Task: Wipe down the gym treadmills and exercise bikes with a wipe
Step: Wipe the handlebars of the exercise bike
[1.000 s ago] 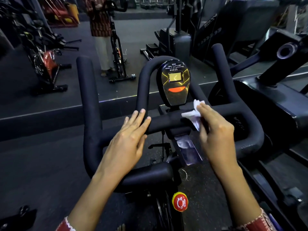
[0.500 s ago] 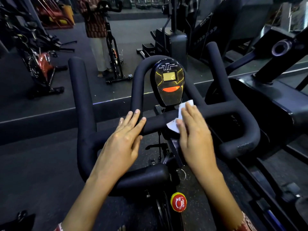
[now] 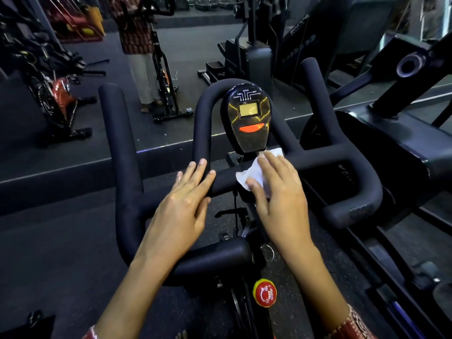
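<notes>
I stand over an exercise bike with black foam handlebars (image 3: 122,148) and a glossy console (image 3: 249,118) at the centre. My right hand (image 3: 281,192) lies flat on a white wipe (image 3: 254,172), pressing it onto the crossbar just below the console. The wipe shows at my fingertips and by my thumb. My left hand (image 3: 183,204) rests on the crossbar to the left with straight fingers and holds nothing.
A red stop knob (image 3: 264,292) sits on the bike frame below the handlebars. A treadmill frame (image 3: 391,133) stands close on the right. Beyond a raised floor edge, another person (image 3: 139,45) stands beside a bike (image 3: 166,77). More bikes (image 3: 56,94) stand at the left.
My right hand has slid the wipe leftward along the crossbar to under the console and flattened onto it. My left hand has stayed on the bar.
</notes>
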Motion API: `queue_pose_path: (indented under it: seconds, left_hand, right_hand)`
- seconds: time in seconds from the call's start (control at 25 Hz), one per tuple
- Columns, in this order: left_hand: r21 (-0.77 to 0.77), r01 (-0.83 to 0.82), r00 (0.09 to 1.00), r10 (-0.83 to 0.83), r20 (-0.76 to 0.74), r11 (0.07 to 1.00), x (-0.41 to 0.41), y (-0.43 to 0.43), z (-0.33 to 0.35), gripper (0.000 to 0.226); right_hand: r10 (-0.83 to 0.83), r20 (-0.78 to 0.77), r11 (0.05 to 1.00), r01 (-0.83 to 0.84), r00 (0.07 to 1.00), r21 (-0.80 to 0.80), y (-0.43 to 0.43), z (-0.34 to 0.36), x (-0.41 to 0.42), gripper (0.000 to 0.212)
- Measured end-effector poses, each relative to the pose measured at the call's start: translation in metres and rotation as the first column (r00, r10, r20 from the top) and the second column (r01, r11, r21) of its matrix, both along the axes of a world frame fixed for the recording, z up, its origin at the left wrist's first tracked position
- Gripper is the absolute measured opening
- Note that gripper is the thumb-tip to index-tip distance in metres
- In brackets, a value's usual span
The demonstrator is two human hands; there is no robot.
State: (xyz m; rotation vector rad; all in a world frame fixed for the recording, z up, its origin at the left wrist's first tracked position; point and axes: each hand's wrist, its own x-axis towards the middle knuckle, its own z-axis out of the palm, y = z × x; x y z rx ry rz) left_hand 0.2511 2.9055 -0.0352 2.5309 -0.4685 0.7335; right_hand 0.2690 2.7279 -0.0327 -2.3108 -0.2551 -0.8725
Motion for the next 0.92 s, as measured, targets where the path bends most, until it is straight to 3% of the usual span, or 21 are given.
queue_pose_path:
  seconds: [0.2, 0.32, 0.52, 0.68, 0.8, 0.92]
  left_hand:
    - [0.011, 0.022, 1.0, -0.022, -0.005, 1.0, 0.0, 0.001, 0.0, 0.048]
    - [0.029, 0.078, 0.997, -0.078, -0.007, 0.997, 0.001, 0.001, 0.002, 0.047]
    - [0.059, 0.111, 0.993, -0.109, -0.043, 0.992, 0.0, -0.001, 0.003, 0.064]
    - [0.063, 0.137, 0.99, -0.135, -0.029, 0.989, 0.002, 0.0, 0.001, 0.059]
    - [0.066, 0.145, 0.989, -0.142, -0.05, 0.987, 0.0, -0.001, 0.002, 0.057]
    - [0.009, 0.163, 0.983, -0.162, -0.083, 0.987, 0.002, -0.002, 0.004, 0.056]
  right_hand:
    - [0.034, 0.042, 0.999, -0.035, 0.999, 0.011, 0.0, 0.001, -0.006, 0.044]
    - [0.076, 0.08, 0.996, -0.08, 0.994, 0.04, -0.01, 0.016, -0.009, 0.033]
    - [0.015, -0.24, 0.999, -0.004, 0.971, 0.048, -0.005, 0.009, 0.012, 0.04]
    - [-0.078, -0.185, 0.994, 0.091, 0.98, 0.063, 0.002, 0.011, -0.006, 0.043]
    - [-0.063, -0.116, 0.984, 0.082, 0.991, 0.16, 0.001, 0.021, -0.022, 0.036]
    - [-0.11, -0.13, 0.984, 0.126, 0.985, 0.126, -0.007, 0.022, -0.003, 0.033]
